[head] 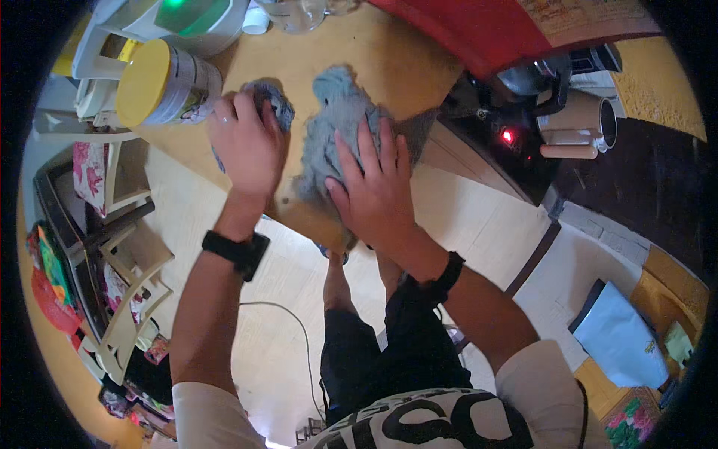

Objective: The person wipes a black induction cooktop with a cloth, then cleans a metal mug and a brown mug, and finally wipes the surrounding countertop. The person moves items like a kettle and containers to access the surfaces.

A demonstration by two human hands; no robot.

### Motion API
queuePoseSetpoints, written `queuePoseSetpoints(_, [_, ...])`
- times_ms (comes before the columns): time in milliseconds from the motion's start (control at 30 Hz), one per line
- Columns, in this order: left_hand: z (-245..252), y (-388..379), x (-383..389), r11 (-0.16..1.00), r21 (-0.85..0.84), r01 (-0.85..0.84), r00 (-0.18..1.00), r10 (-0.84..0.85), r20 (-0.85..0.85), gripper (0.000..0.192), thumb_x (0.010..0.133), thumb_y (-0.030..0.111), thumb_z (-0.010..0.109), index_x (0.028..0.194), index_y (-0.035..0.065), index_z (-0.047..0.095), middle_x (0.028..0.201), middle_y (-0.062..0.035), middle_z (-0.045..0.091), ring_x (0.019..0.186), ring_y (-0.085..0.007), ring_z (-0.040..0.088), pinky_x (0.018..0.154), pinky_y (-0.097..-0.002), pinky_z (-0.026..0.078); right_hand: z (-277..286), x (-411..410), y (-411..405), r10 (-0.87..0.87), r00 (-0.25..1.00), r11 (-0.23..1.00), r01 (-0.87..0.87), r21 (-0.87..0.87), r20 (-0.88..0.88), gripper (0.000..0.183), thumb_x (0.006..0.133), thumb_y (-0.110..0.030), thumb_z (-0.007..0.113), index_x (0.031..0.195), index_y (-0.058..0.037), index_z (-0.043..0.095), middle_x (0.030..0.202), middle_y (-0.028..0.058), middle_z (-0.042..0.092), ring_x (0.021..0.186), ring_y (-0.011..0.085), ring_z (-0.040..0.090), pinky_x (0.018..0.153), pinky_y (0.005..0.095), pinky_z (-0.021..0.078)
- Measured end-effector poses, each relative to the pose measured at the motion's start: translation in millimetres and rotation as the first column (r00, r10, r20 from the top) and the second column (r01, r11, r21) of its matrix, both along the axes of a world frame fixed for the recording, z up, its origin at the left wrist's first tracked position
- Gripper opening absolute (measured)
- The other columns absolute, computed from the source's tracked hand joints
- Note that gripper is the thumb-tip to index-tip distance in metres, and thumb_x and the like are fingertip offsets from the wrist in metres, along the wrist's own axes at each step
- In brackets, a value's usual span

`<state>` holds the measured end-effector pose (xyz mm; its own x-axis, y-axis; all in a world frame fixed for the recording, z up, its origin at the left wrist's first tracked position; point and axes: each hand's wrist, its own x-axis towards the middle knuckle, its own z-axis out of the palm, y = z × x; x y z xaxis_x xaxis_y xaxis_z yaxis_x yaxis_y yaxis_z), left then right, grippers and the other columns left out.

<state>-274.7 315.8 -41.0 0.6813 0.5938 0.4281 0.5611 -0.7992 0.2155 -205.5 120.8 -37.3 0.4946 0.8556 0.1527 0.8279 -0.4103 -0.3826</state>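
My left hand (247,140), with a ring on one finger, curls over a bunched dark grey-blue cloth (275,104) at the left part of the wooden tabletop (263,50). The palm hides much of this cloth. To its right, a grey-green cloth (336,123) lies rumpled on the same table. My right hand (376,182) rests flat on the lower right of that cloth, fingers spread apart. Just left of my left hand is a tub with a yellow lid (143,84), tilted in the fisheye view.
A clear glass vessel (294,14) and a small white cup (256,19) stand at the far edge. Right of the table, a black appliance (499,134) shows a red light beside a metal pot (578,120). Chairs (126,303) stand left; a cable (291,317) crosses the floor.
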Motion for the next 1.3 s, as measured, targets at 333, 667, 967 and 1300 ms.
queuePoseSetpoints(333, [-6.1, -124.5, -47.6, 0.964, -0.22, 0.15, 0.985, -0.166, -0.056, 0.039, 0.084, 0.013, 0.068, 0.121, 0.0009, 0.061, 0.117, -0.0236, 0.056, 0.103, -0.0415, 0.055, 0.091, -0.0507, 0.043, -26.4, 107.1, 56.3, -0.203, 0.958, 0.975, 0.179, 0.132, 0.203, 0.058, 0.088, -0.036, 0.064, 0.134, -0.0022, 0.053, 0.141, 0.0298, 0.045, 0.132, 0.0485, 0.041, 0.112, 0.062, 0.0275])
queuePoseSetpoints(667, [-11.2, -8.1, -8.2, 0.996, 0.003, -0.087, 0.996, 0.087, -0.005, 0.025, 0.089, 0.017, 0.064, 0.111, 0.0054, 0.06, 0.105, -0.0189, 0.058, 0.093, -0.0386, 0.056, 0.078, -0.0487, 0.044, -18.0, 39.7, 11.9, -0.004, 0.99, 1.0, 0.0, 0.026, 0.141, 0.064, 0.089, -0.04, 0.064, 0.136, 0.0002, 0.05, 0.138, 0.0314, 0.046, 0.133, 0.0502, 0.039, 0.112, 0.0609, 0.0284])
queuePoseSetpoints(967, [-12.5, -24.0, -9.5, 0.994, 0.029, -0.101, 0.995, 0.1, 0.024, 0.026, 0.088, 0.018, 0.066, 0.111, 0.0058, 0.061, 0.108, -0.0164, 0.059, 0.096, -0.0373, 0.056, 0.081, -0.0478, 0.044, -29.5, 128.0, 60.7, -0.32, 0.882, 0.946, 0.276, 0.17, 0.347, 0.064, 0.091, -0.038, 0.055, 0.132, 0.0105, 0.049, 0.131, 0.0323, 0.051, 0.123, 0.0481, 0.047, 0.11, 0.06, 0.0299])
queuePoseSetpoints(1300, [-14.8, -25.8, -14.9, 0.995, 0.011, -0.094, 0.995, 0.094, 0.026, 0.028, 0.09, 0.018, 0.064, 0.113, 0.0029, 0.061, 0.11, -0.0184, 0.057, 0.097, -0.0384, 0.055, 0.083, -0.0479, 0.043, -23.5, 38.5, 18.9, -0.024, 0.99, 0.997, 0.014, 0.075, 0.139, 0.061, 0.089, -0.039, 0.061, 0.13, 0.0056, 0.053, 0.137, 0.0338, 0.047, 0.131, 0.0547, 0.039, 0.112, 0.0646, 0.0253])
